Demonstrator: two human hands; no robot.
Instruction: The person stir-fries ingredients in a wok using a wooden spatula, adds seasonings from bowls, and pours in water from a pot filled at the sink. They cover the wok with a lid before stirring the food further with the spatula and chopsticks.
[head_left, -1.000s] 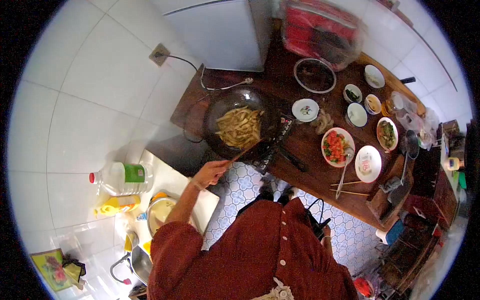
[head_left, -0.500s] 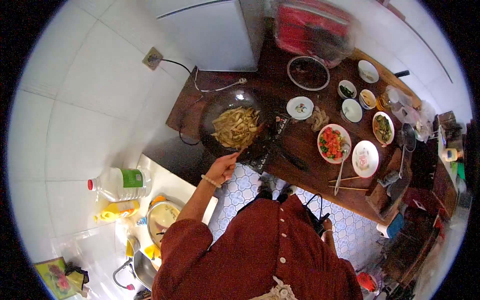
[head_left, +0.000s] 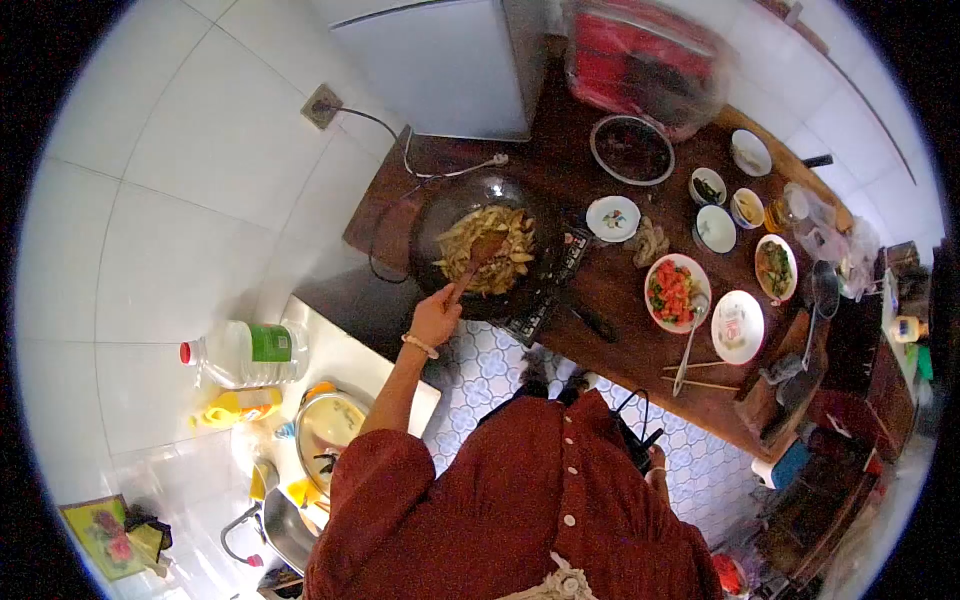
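Observation:
My left hand (head_left: pixel 436 318) is closed around the handle of a wooden spatula (head_left: pixel 487 246). The spatula's blade rests among pale, browned strips of food (head_left: pixel 510 262) inside a dark wok (head_left: pixel 432 235). The wok sits by a black cooker (head_left: pixel 545 300) with a patterned control edge. My right hand (head_left: pixel 656 458) hangs low at my right side, beside a black object (head_left: pixel 636 446) with a thin looped cord. Its fingers are too small and hidden to make out.
On the wooden counter stand a bowl of chopped tomato and greens (head_left: pixel 676 290) with a spoon, a white plate (head_left: pixel 738 328), a small dish (head_left: pixel 612 218), chopsticks (head_left: pixel 705 384) and a round lid (head_left: pixel 632 150). Left are a large bottle (head_left: pixel 250 352), a metal pot (head_left: pixel 330 430) and a sink (head_left: pixel 285 530).
My left hand has moved left with the spatula, whose blade now lies nearer the middle of the food. The view has shifted slightly. My right hand stays low at my side.

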